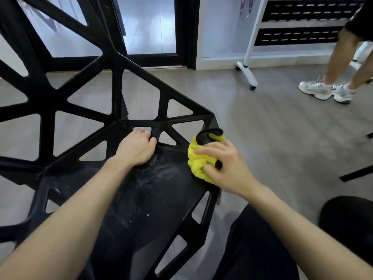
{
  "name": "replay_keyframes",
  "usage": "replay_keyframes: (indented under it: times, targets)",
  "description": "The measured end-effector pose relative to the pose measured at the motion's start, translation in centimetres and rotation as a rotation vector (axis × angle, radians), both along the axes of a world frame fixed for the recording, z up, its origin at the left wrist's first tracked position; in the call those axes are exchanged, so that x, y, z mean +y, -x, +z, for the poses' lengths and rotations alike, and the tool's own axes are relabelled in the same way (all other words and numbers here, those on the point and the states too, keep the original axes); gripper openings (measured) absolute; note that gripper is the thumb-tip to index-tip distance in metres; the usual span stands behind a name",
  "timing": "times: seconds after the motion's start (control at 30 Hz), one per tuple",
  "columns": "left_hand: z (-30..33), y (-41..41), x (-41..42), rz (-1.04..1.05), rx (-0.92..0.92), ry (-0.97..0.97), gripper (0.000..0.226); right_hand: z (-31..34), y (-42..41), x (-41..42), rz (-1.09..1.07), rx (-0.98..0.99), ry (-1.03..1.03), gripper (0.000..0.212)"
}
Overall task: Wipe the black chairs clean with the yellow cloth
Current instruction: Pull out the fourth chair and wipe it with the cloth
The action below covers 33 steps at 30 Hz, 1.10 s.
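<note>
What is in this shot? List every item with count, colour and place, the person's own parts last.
Chair: one, black, openwork back and dusty seat, filling the left and centre.
Cloth: one, yellow with black edging, bunched on the seat's right rear edge.
Rolling stand: one, white frame with black slotted panels, upper right.
Door frame: one, black, top centre.
Floor: grey wood planks.
Bystander's legs: two, white sneakers, far right.
Dark round object: one, black, lower right, unclear.
Left hand: grips a chair back strut.
Right hand: holds the cloth against the seat.
</note>
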<state>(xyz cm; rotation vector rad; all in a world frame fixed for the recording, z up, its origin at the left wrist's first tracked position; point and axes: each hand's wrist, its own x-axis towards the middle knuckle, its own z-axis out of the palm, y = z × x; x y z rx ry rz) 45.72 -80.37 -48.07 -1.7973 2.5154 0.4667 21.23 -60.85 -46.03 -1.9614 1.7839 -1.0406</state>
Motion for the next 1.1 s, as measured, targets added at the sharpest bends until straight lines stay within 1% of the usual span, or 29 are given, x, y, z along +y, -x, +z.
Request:
replay_keyframes:
  times: [0.07, 0.1, 0.17, 0.2, 0.27, 0.33, 0.4, 0.43, 0.47, 0.5, 0.53, 0.57, 0.6, 0.67, 0.7, 0.73, 0.8, 0.83, 0.87, 0.9, 0.93, 1.0, 1.03, 1.1]
  targets:
    - [1.3, 0.0, 0.6, -0.022, -0.006, -0.059, 0.056, 2.1, 0.3, -1.3, -0.015, -0.126, -0.126, 0.043]
    - [2.1, -0.2, 1.2, -0.050, 0.008, -0.054, 0.054, 3.0, 0.4, -1.9, -0.033, -0.211, -0.164, 0.041]
    - [3.4, -0.7, 3.1, -0.100, 0.125, 0.010, 0.053, 4.7, 0.2, -2.5, -0.084, -0.441, -0.167, 0.035]
    - [4.0, -0.8, 4.4, -0.114, 0.234, 0.035, 0.057, 5.3, -0.1, -2.8, -0.096, -0.581, -0.177, 0.033]
    - [5.2, -0.7, 6.7, -0.101, 0.548, -0.022, 0.063, 6.1, -1.2, -3.7, -0.120, -0.833, -0.228, 0.031]
    - [6.7, -0.9, 8.2, -0.024, 0.849, -0.087, 0.056, 6.8, -2.7, -5.1, -0.173, -1.008, -0.282, 0.021]
    - [8.1, -1.6, 8.8, 0.046, 1.033, -0.167, 0.058, 7.4, -4.3, -6.6, -0.188, -1.099, -0.294, 0.020]
    - [8.8, -1.9, 9.0, 0.050, 1.069, -0.224, 0.063, 7.8, -5.2, -7.3, -0.168, -1.125, -0.306, 0.023]
    - [9.3, -2.2, 9.3, 0.039, 1.056, -0.252, 0.066, 8.3, -6.1, -7.6, -0.127, -1.133, -0.337, 0.025]
    - [9.6, -2.6, 9.4, 0.039, 1.000, -0.216, 0.065, 9.0, -6.9, -7.9, -0.071, -1.125, -0.384, 0.028]
    - [9.8, -3.0, 9.3, 0.062, 0.922, -0.117, 0.057, 9.8, -7.8, -7.8, -0.002, -1.099, -0.435, 0.032]
    - [9.9, -3.4, 8.9, 0.097, 0.878, -0.016, 0.044, 10.4, -8.6, -8.0, 0.063, -1.024, -0.473, 0.037]
    - [10.2, -4.0, 8.5, 0.118, 0.879, 0.044, 0.031, 10.9, -9.3, -8.3, 0.100, -0.877, -0.483, 0.044]
    - [10.9, -5.5, 7.4, 0.101, 0.931, 0.063, 0.016, 11.2, -10.2, -9.1, 0.084, -0.471, -0.419, 0.063]
    - [11.5, -6.2, 6.8, 0.086, 0.930, 0.093, 0.014, 11.3, -10.3, -9.8, 0.065, -0.283, -0.354, 0.061]
    - [12.2, -7.0, 6.2, 0.079, 0.909, 0.131, 0.014, 11.5, -10.2, -10.3, 0.071, -0.125, -0.292, 0.050]
    - [13.6, -8.7, 4.9, 0.072, 0.847, 0.194, 0.010, 11.7, -9.7, -11.7, 0.116, 0.096, -0.180, 0.025]
    - [14.0, -9.4, 4.2, 0.060, 0.803, 0.224, 0.011, 11.7, -9.3, -12.4, 0.135, 0.180, -0.131, 0.015]
    - [14.4, -9.9, 3.4, 0.045, 0.746, 0.252, 0.013, 11.6, -9.0, -13.1, 0.155, 0.259, -0.080, 0.013]
    - [14.6, -10.2, 2.7, 0.033, 0.671, 0.275, 0.014, 11.4, -8.7, -14.0, 0.179, 0.334, -0.048, 0.016]
    - [14.8, -10.3, 2.0, 0.019, 0.593, 0.306, 0.015, 11.3, -8.8, -14.9, 0.198, 0.396, -0.043, 0.025]
    - [14.9, -10.4, 0.5, 0.016, 0.467, 0.384, 0.015, 11.4, -9.4, -17.1, 0.231, 0.469, -0.048, 0.049]
    - [15.1, -10.5, -0.2, 0.034, 0.433, 0.424, 0.015, 11.4, -9.7, -18.2, 0.238, 0.468, -0.028, 0.054]
    - [15.5, -10.9, -1.1, 0.069, 0.406, 0.502, 0.014, 11.8, -10.7, -20.0, 0.224, 0.412, 0.067, 0.053]
